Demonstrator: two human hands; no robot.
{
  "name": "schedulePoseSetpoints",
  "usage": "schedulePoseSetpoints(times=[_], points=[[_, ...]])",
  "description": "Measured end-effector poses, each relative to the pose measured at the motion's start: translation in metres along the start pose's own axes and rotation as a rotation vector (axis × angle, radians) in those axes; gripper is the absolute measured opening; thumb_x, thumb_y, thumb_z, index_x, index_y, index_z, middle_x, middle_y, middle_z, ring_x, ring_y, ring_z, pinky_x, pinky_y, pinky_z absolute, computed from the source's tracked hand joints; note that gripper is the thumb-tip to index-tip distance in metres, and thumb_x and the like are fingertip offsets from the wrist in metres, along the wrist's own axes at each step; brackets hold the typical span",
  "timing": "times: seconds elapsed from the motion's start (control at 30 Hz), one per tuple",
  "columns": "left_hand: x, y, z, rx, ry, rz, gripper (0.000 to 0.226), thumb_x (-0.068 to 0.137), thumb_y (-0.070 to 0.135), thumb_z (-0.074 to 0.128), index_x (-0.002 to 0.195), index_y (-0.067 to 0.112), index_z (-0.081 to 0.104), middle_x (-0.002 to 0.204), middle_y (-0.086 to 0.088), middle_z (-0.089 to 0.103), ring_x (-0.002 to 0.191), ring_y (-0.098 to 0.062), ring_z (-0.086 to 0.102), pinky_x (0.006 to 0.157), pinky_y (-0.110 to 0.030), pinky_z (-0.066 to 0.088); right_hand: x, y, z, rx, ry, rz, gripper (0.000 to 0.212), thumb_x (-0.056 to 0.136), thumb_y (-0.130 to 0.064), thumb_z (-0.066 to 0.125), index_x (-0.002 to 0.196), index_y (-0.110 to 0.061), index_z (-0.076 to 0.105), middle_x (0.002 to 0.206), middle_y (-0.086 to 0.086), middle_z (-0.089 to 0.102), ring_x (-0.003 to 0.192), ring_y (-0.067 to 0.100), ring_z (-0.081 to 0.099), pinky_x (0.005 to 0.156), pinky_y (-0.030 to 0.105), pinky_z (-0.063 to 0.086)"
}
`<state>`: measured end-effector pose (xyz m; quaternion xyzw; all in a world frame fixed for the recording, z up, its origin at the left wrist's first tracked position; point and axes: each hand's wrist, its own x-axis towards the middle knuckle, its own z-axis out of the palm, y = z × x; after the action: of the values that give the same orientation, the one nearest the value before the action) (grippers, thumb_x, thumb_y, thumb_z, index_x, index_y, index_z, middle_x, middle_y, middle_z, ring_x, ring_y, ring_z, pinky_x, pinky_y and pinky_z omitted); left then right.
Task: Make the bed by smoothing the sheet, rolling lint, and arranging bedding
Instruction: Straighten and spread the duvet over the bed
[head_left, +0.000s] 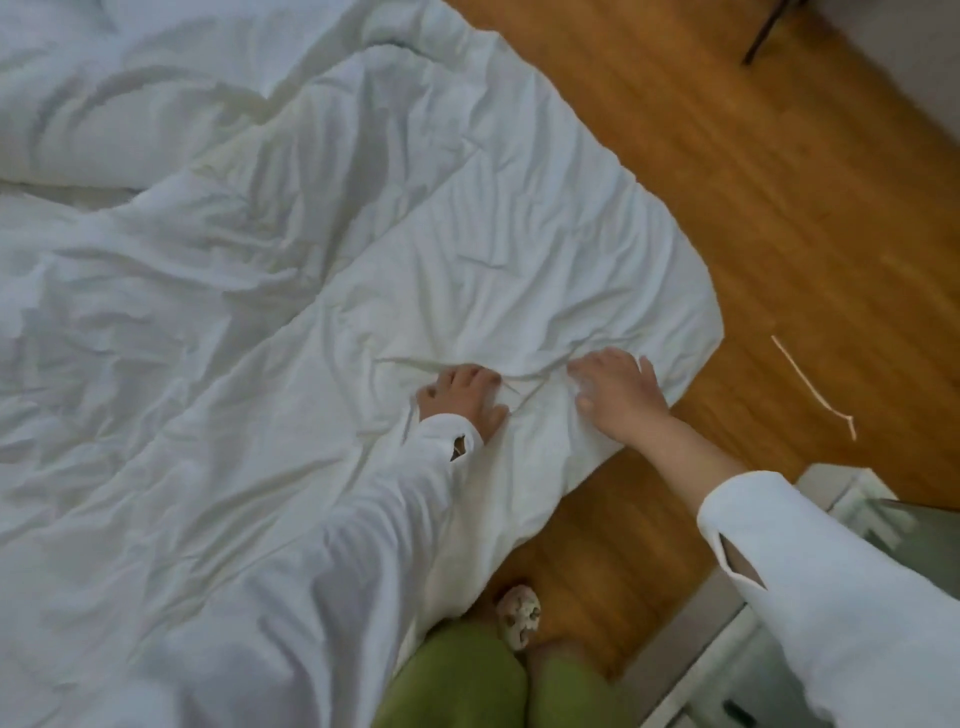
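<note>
- A crumpled white fabric duvet (322, 291) covers most of the view from the 9 o'clock side, its long axis running from about 7 o'clock up to 1 o'clock, with one rounded corner pointing out toward 4 o'clock over the wooden plank floor (769, 208).
- The left hand (462, 397), in a white long sleeve (363, 519), lies palm down on the duvet just below centre; its fingers are spread and pressed flat into the cloth, gripping nothing.
- The right hand (615, 392), just beside it at 3 o'clock and not touching it, also rests palm down near the duvet's corner edge, fingers extended and slightly apart.
- Creases in the fabric fan out between the two hands.
- A thin pale strip (810, 387) lies on the floor at about 3 o'clock, well apart from the duvet.
- Green trouser legs (467, 680) and a patterned slipper (519, 618) show at 6 o'clock.
- A pale piece of furniture (727, 675) stands at 5 o'clock.
</note>
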<state>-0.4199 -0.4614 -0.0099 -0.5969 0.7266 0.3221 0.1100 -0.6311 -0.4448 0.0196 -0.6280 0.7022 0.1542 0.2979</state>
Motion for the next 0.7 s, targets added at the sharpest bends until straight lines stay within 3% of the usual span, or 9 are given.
schedulePoseSetpoints(times=[0.13, 0.2, 0.27, 0.37, 0.47, 0.57, 0.63, 0.7], points=[[0.059, 0.049, -0.022, -0.017, 0.067, -0.023, 0.065, 0.083, 0.053, 0.057, 0.140, 0.035, 0.032, 0.147, 0.006, 0.028, 0.134, -0.023, 0.027, 0.101, -0.042, 0.033, 0.038, 0.054, -0.030, 0.397, 0.107, 0.315, 0.081, 0.090, -0.040, 0.059, 0.149, -0.046, 0.004, 0.161, 0.000, -0.002, 0.146, 0.031, 0.000, 0.115, 0.054, 0.017], [0.083, 0.075, -0.026, 0.009, 0.016, -0.053, 0.075, 0.079, 0.060, 0.059, 0.142, 0.038, 0.027, 0.147, 0.008, 0.028, 0.134, -0.022, 0.026, 0.102, -0.042, 0.033, 0.056, 0.078, -0.039, 0.557, 0.122, 0.367, 0.089, 0.087, -0.040, 0.065, 0.148, -0.048, 0.001, 0.159, 0.004, 0.002, 0.143, 0.035, 0.008, 0.113, 0.053, 0.023], [0.104, 0.099, -0.025, -0.014, -0.035, -0.065, 0.067, 0.080, 0.054, 0.062, 0.139, 0.033, 0.036, 0.143, 0.005, 0.036, 0.132, -0.023, 0.031, 0.100, -0.039, 0.035, 0.076, 0.099, -0.041, 0.537, 0.150, 0.326, 0.079, 0.086, -0.033, 0.067, 0.146, -0.040, 0.016, 0.149, 0.012, 0.025, 0.132, 0.038, 0.030, 0.104, 0.047, 0.033], [0.123, 0.129, -0.026, -0.010, -0.124, -0.126, 0.036, 0.089, 0.032, 0.059, 0.124, 0.025, 0.056, 0.131, -0.001, 0.052, 0.124, -0.023, 0.045, 0.097, -0.033, 0.039, 0.103, 0.125, -0.044, 0.447, 0.222, 0.157, 0.035, 0.089, -0.014, 0.061, 0.120, -0.022, 0.048, 0.115, 0.013, 0.057, 0.104, 0.035, 0.055, 0.084, 0.037, 0.048], [0.125, 0.152, -0.030, -0.028, -0.133, -0.226, 0.026, 0.089, 0.026, 0.060, 0.114, 0.023, 0.064, 0.123, -0.001, 0.062, 0.116, -0.022, 0.055, 0.092, -0.025, 0.039, 0.107, 0.156, -0.056, 0.432, 0.104, 0.052, 0.014, 0.088, -0.006, 0.055, 0.096, -0.017, 0.056, 0.095, 0.005, 0.058, 0.088, 0.027, 0.057, 0.070, 0.027, 0.044], [0.118, 0.183, -0.024, -0.045, -0.292, -0.202, 0.026, 0.087, 0.032, 0.065, 0.111, 0.024, 0.066, 0.117, 0.002, 0.064, 0.113, -0.019, 0.056, 0.092, -0.023, 0.039, 0.092, 0.206, -0.049, 0.389, -0.077, 0.065, 0.014, 0.085, -0.005, 0.054, 0.087, -0.019, 0.054, 0.088, -0.002, 0.051, 0.086, 0.024, 0.055, 0.068, 0.027, 0.046], [0.123, 0.207, -0.012, 0.043, -0.421, -0.187, 0.024, 0.087, 0.037, 0.063, 0.108, 0.026, 0.066, 0.118, 0.002, 0.064, 0.112, -0.020, 0.057, 0.094, -0.029, 0.044, 0.090, 0.235, -0.044, 0.346, -0.148, 0.085, 0.011, 0.086, -0.008, 0.055, 0.084, -0.019, 0.053, 0.086, -0.001, 0.053, 0.089, 0.025, 0.057, 0.075, 0.033, 0.052], [0.135, 0.223, -0.007, 0.034, -0.308, -0.220, 0.031, 0.086, 0.050, 0.057, 0.107, 0.029, 0.066, 0.122, 0.003, 0.061, 0.115, -0.021, 0.054, 0.099, -0.034, 0.042, 0.102, 0.244, -0.051, 0.279, -0.094, 0.064, 0.020, 0.091, -0.013, 0.052, 0.109, -0.021, 0.056, 0.112, 0.004, 0.056, 0.107, 0.026, 0.055, 0.088, 0.038, 0.051]])
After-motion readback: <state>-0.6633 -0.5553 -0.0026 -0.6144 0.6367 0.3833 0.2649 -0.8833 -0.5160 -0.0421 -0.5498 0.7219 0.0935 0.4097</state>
